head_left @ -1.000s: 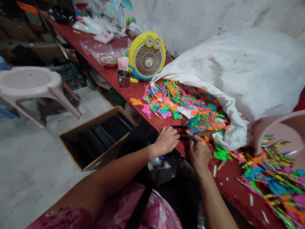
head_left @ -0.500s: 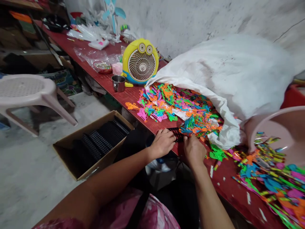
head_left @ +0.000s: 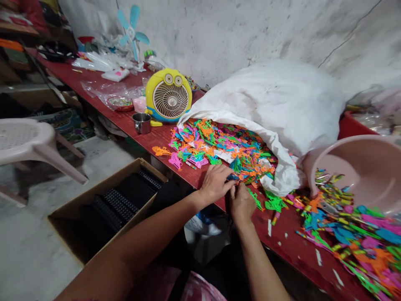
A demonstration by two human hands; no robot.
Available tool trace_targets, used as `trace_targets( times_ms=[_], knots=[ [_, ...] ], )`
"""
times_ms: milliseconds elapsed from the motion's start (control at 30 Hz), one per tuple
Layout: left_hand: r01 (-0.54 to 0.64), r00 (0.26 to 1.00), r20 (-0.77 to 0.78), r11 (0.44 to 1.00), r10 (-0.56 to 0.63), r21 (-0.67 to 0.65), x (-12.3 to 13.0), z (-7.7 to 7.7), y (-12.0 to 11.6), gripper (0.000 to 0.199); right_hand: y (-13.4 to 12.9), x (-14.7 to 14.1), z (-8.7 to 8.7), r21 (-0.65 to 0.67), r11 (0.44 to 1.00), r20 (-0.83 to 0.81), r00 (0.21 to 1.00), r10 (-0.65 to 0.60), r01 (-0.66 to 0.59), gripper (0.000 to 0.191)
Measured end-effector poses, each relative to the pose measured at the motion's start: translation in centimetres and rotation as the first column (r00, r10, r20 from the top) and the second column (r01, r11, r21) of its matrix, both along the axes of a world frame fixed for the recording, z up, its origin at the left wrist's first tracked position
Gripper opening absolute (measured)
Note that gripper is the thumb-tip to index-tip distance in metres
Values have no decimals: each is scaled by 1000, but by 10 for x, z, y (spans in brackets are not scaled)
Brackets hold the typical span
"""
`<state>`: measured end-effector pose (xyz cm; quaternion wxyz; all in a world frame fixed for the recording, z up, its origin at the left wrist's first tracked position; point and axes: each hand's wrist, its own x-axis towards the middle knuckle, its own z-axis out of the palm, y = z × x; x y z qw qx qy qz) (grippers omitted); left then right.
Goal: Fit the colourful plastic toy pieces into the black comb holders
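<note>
My left hand (head_left: 216, 182) is at the front edge of the heap of bright plastic pieces (head_left: 216, 140). Its fingers are bent, with the thumb reaching toward my right hand; what lies between thumb and fingertips, perhaps a blue bit, is unclear. Close beside it, my right hand (head_left: 243, 205) is closed, knuckles up, over the table edge. A narrow black strip (head_left: 229, 202) shows along its left side, mostly hidden by the fingers. The heap spills from a large white sack (head_left: 266, 100), in pink, green, orange and blue.
On the floor to the left, a cardboard box (head_left: 62, 217) holds black perforated strips (head_left: 120, 205). A metal cup (head_left: 142, 124) and a yellow fan (head_left: 169, 96) stand on the red table (head_left: 278, 246). At right, a tipped pink tub (head_left: 322, 154) spills striped sticks; a plastic stool (head_left: 28, 142) stands far left.
The black perforated strip that lay flat between both hands now shows only beside my right hand. The hands have come closer together, and the view has swung right.
</note>
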<state>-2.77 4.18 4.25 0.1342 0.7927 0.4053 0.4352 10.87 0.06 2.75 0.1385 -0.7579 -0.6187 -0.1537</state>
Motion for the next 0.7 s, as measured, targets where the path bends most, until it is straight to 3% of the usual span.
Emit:
trace_targets(
  times_ms=[200,400,700],
  knots=[
    [105,982,-155,994,-111,-43,-3,12,27,17,4,-3,0,-61,998,35,999,-28,30,34],
    [229,924,-296,970,-242,-81,-2,29,48,21,6,-6,9,-179,982,-43,997,-62,53,36],
    [308,891,-309,943,-333,-127,-2,38,62,21,8,-4,10,-187,982,-115,993,-26,4,33]
  ],
)
